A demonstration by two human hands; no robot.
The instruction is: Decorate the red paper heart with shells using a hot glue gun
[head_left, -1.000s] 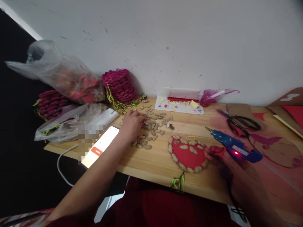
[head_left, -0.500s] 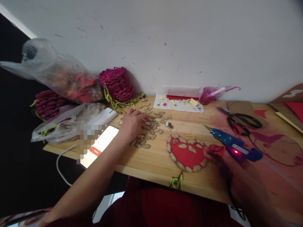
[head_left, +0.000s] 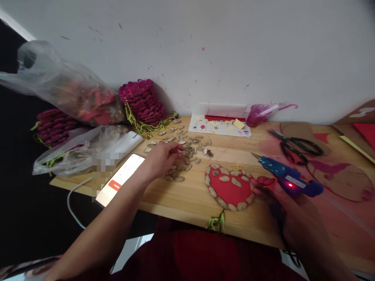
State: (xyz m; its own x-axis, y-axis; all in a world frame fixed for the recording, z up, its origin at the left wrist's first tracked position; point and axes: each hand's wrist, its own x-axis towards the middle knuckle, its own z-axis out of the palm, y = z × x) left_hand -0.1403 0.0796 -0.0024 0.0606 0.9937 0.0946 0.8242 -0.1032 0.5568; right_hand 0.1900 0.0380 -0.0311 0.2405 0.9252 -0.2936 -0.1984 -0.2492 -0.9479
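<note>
My left hand (head_left: 162, 159) hovers at the near left side of a loose pile of peanut shells (head_left: 191, 147). Its fingers bend toward the thumb in a pinch, and whatever lies between the tips is hidden. On the right, my right hand (head_left: 295, 212) is wrapped round a blue glue gun (head_left: 277, 171) with an orange trigger and a glowing red light. The gun's nozzle points up and left. Between the hands lies a red heart (head_left: 227, 190), edged with peanut shells and with a few more on its upper part. A yellow loop (head_left: 235, 167) shows at its top.
A lit phone (head_left: 124, 177) lies under my left forearm. Plastic bags (head_left: 79, 93) and purple woven rolls (head_left: 143, 102) stand behind it. At the back are a sheet with stars (head_left: 199, 127) and a purple cup (head_left: 256, 116). Black-handled scissors (head_left: 301, 144) lie behind the glue gun.
My left hand has drawn slightly back from the shells, and its fingers have turned to point right. My right hand still holds the glue gun in nearly the same place. The view has shifted slightly.
</note>
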